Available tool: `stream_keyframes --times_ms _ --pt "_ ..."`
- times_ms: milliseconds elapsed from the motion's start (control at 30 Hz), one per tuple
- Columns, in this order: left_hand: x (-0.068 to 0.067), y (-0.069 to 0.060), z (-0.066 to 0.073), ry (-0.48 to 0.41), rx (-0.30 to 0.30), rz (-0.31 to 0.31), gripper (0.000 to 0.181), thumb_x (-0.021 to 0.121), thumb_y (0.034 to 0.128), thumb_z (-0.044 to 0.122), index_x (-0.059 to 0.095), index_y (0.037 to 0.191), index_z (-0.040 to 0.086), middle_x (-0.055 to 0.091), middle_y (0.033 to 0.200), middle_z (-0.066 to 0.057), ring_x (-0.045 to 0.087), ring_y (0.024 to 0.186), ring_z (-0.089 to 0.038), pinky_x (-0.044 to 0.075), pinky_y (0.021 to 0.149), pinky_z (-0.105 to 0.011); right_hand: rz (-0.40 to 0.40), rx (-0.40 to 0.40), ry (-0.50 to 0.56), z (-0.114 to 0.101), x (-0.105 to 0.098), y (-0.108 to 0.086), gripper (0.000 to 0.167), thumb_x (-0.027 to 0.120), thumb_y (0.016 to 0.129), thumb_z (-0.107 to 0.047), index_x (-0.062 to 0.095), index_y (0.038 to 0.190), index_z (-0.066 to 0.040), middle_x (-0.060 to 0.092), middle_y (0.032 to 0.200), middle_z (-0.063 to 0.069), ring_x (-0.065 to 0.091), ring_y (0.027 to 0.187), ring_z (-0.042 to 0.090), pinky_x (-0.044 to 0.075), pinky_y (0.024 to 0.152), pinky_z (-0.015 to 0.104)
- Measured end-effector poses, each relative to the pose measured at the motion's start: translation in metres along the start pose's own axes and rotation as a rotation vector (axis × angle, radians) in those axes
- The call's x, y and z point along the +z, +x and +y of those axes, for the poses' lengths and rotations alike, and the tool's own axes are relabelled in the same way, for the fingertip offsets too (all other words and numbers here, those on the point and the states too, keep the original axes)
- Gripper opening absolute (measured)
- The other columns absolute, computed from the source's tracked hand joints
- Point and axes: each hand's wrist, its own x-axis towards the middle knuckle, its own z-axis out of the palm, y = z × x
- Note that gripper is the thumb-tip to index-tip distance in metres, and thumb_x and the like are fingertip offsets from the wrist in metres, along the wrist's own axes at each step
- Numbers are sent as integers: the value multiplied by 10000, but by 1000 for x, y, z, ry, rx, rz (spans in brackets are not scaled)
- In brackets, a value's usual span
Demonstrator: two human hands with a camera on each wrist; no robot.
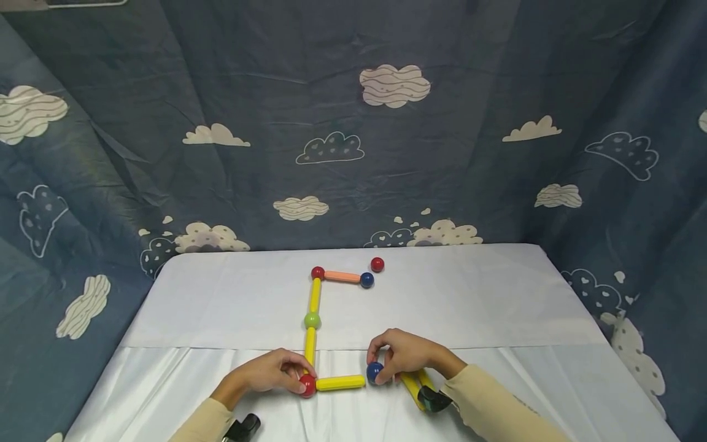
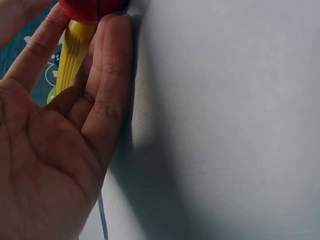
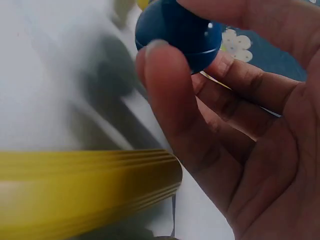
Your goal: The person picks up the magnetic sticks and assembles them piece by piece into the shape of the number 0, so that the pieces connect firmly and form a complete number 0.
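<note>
My left hand pinches a red ball at the near left corner of a chain of rods and balls; the left wrist view shows its fingers around that red ball. A yellow rod runs right from the ball. Close to the rod's right end, my right hand holds a blue ball between thumb and finger, also seen as the blue ball in the right wrist view. From the red ball, yellow rods lead away through a green ball.
At the back, a red ball, a pink rod and a blue ball are joined, with a loose red ball beside them. More yellow rods lie beneath the right wrist. A patterned curtain stands behind the white table.
</note>
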Motion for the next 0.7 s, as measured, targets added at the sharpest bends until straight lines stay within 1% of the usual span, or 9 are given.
stream_keyframes --times_ms 167,333,500,700 --pt "0 0 2 0 -9 5 251 722 835 66 698 1083 40 636 889 -26 523 746 -133 439 692 -220 -21 -5 -15 1 4 1 227 788 772 -42 651 917 -151 635 832 -27 579 528 146 475 515 244" --pt "0 -1 2 -6 -13 8 253 724 833 69 698 1083 40 639 892 -25 524 747 -135 440 694 -224 -22 -7 -20 1 6 3 236 787 768 -34 650 919 -153 627 850 -35 579 534 138 493 522 257" --pt "-1 -1 2 -7 -3 6 253 723 833 66 695 1083 33 637 890 -23 525 742 -131 440 690 -221 -14 2 -26 2 7 5 241 789 764 -32 647 914 -156 614 856 -37 547 507 131 466 481 234" --pt "-1 -1 2 -11 -7 3 258 727 832 74 696 1085 37 623 890 -18 517 751 -130 434 688 -222 -17 11 -14 3 8 5 250 794 759 -27 651 917 -158 622 805 -19 516 469 129 439 456 215"
